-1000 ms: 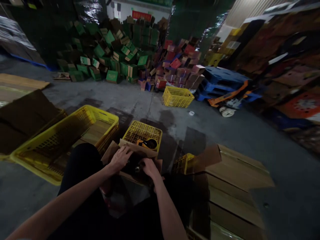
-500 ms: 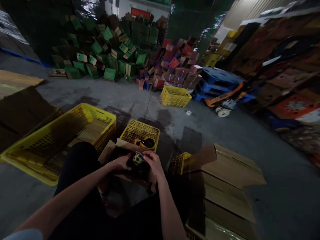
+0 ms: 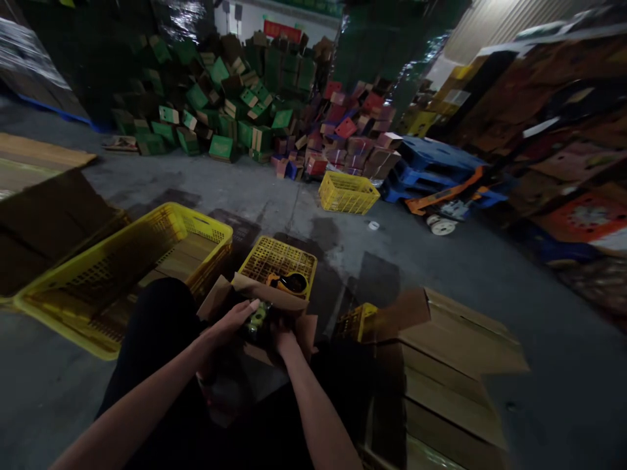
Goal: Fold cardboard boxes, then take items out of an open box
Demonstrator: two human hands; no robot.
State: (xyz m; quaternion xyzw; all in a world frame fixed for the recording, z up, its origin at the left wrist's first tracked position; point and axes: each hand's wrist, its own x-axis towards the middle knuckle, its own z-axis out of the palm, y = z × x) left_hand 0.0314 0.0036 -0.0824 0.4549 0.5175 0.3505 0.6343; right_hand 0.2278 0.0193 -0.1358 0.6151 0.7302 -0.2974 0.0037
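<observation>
An open brown cardboard box (image 3: 223, 297) rests on my lap. My left hand (image 3: 230, 324) lies on a small round greenish object (image 3: 257, 317) inside the box, fingers stretched along it. My right hand (image 3: 283, 336) reaches into the box just right of that object, its fingers curled down and mostly hidden in the dark interior. Directly beyond the box, a small yellow plastic crate (image 3: 279, 260) stands upside down with a yellow-and-black tape dispenser (image 3: 290, 282) on top.
A large yellow crate (image 3: 122, 274) with flattened cardboard sits at my left. Stacked flat cardboard (image 3: 455, 365) lies at my right. Farther off are another yellow crate (image 3: 347, 192), piles of green boxes (image 3: 215, 104) and red boxes (image 3: 350, 130), blue pallets (image 3: 431, 160) and a pallet jack (image 3: 443, 202).
My hands were folding at the box's flaps, then brought up a greenish round object; now both hands have lowered it back into the box.
</observation>
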